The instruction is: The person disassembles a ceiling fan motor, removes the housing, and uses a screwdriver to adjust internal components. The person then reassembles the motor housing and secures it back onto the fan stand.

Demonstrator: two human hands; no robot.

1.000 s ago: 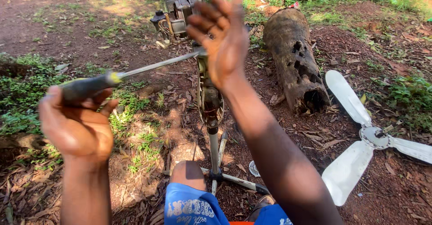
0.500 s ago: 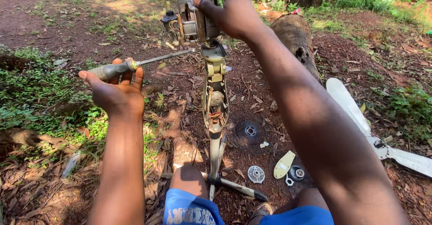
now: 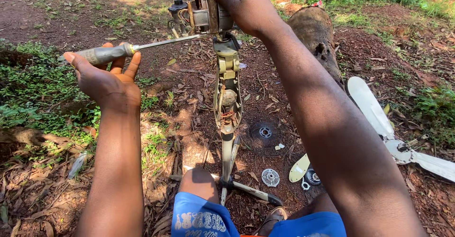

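My left hand [image 3: 106, 78] holds a long screwdriver [image 3: 142, 47] by its grey handle, the shaft pointing right with its tip at the fan motor [image 3: 204, 12]. My right hand [image 3: 244, 4] grips the top of that bare metal motor from the right. The motor sits on an open cream-coloured stand neck [image 3: 227, 85] with wires showing, rising upright from a thin pole and foot [image 3: 246, 189] between my knees.
White fan blades [image 3: 379, 123] lie on the dirt at right beside a rotten log [image 3: 315, 38]. Small parts lie by the foot: a black round cap [image 3: 264, 132], a perforated disc [image 3: 270, 177], a cream cover piece [image 3: 299, 168]. Grass grows at left.
My right hand has settled onto the motor top. My left hand has brought the screwdriver up and rightward until its tip meets the motor.
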